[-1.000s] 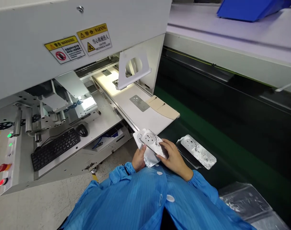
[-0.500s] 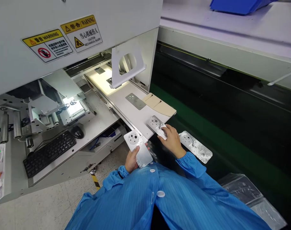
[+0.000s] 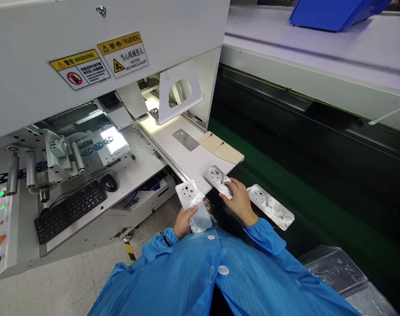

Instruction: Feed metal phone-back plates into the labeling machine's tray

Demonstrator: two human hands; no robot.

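Note:
My left hand (image 3: 184,222) grips a silvery phone back cover (image 3: 193,205) with several round holes at its top, held above my lap. My right hand (image 3: 238,200) rests fingers-down on a second cover (image 3: 217,178) lying at the near end of the white machine belt (image 3: 189,160). A third cover (image 3: 269,206) lies on a dark stack just right of my right hand, on the green conveyor (image 3: 285,184). A grey plate (image 3: 185,139) sits farther up the belt. Blue smock sleeves cover both arms.
A white machine housing with warning labels (image 3: 99,59) rises at the left. Below it are rollers, a black keyboard (image 3: 70,210) and a mouse (image 3: 109,182). Bagged parts (image 3: 334,267) lie at the lower right. A blue bin (image 3: 331,13) stands at the far top right.
My right hand carried one cover away from the stack in my left hand and set it down on the near end of the belt. My left hand kept its cover.

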